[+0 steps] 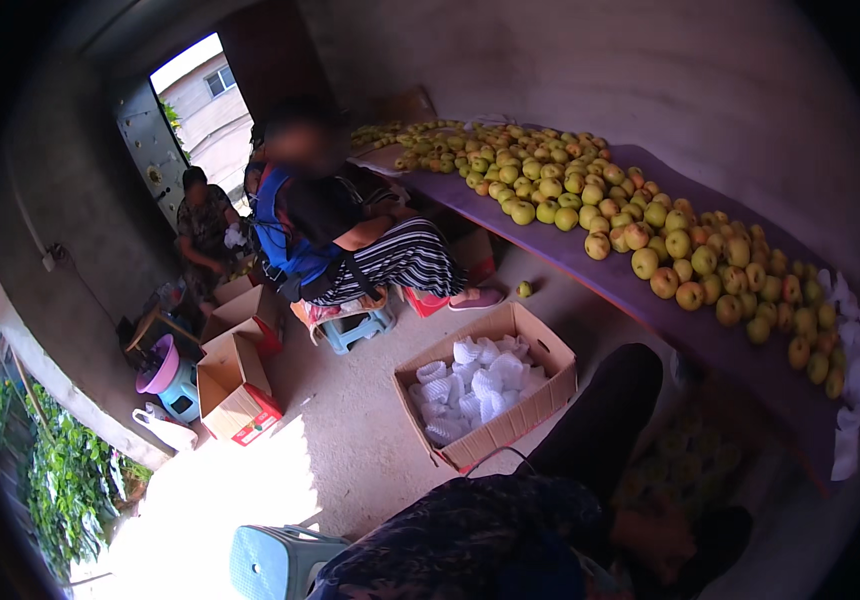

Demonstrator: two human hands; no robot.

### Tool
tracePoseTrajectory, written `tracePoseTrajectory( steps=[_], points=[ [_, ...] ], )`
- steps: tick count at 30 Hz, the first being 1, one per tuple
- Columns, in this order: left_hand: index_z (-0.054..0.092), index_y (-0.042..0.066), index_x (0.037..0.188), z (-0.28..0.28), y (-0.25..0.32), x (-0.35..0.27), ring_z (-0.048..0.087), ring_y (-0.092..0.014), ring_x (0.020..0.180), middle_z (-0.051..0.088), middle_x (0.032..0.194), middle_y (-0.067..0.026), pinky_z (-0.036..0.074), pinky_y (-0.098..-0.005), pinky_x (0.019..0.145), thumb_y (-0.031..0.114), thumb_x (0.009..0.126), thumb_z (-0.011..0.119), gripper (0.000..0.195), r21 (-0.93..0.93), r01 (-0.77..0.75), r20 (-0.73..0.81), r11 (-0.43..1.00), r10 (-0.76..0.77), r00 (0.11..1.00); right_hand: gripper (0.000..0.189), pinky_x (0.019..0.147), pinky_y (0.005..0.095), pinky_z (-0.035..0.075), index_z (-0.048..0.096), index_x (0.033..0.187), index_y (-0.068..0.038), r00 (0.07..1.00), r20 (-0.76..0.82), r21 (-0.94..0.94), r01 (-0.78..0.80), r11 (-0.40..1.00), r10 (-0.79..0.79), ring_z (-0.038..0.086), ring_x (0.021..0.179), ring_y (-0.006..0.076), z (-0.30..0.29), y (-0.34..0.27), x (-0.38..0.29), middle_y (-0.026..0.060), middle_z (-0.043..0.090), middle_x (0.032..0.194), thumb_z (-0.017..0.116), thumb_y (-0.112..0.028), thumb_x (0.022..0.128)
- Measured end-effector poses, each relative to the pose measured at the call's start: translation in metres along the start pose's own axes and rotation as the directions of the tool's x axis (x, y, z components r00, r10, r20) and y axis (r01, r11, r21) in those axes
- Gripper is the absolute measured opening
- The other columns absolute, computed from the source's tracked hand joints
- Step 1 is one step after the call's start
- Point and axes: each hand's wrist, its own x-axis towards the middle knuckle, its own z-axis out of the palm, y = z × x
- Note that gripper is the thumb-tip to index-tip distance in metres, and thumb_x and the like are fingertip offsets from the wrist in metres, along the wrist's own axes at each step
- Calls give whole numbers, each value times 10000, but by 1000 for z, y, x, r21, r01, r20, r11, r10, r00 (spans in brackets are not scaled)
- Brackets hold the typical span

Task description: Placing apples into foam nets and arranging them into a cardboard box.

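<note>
In deep shadow at the lower right, one of my hands (655, 536) rests near my knee; its fingers are too dark to read, and I cannot tell which hand it is. My other hand is not in view. Just beyond it are dim, round apples (689, 457), partly lost in the shadow. Before my legs stands a cardboard box (501, 442) holding many white foam net sleeves (486, 379). To the right, a long low platform with a purple cover (550, 247) bears a wide heap of yellow-green apples (655, 214), with white foam sleeves (854, 315) at its near end.
A person in striped trousers (392, 247) sits on a blue stool (358, 330); another person (204, 217) sits by the door. Open cardboard boxes (231, 382) line the left. A pink basin (161, 367), a pale blue stool (265, 562) and a single apple (524, 289) are nearby.
</note>
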Motion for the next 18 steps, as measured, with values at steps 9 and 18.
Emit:
tracePoseTrajectory(
  steps=[9, 18],
  points=[
    [625, 60, 1134, -48, 17, -12, 603, -378, 951, 623, 994, -200, 484, -496, 784, 517, 826, 578, 553, -67, -371, 27, 926, 373, 927, 433, 922, 361, 471, 555, 1242, -43, 976, 16, -31, -216, 976, 217, 589, 1110, 254, -30, -7, -76, 149, 600, 1219, 637, -251, 872],
    [647, 126, 1107, -60, 54, -7, 631, -346, 947, 660, 972, -147, 492, -492, 773, 535, 831, 572, 499, -143, 47, 272, 989, -6, 962, 426, 923, 358, 472, 557, 1243, -45, 908, 61, -81, -410, 909, 415, 590, 1112, 251, -42, -41, -117, 142, 596, 1229, 632, -244, 875]
  ],
)
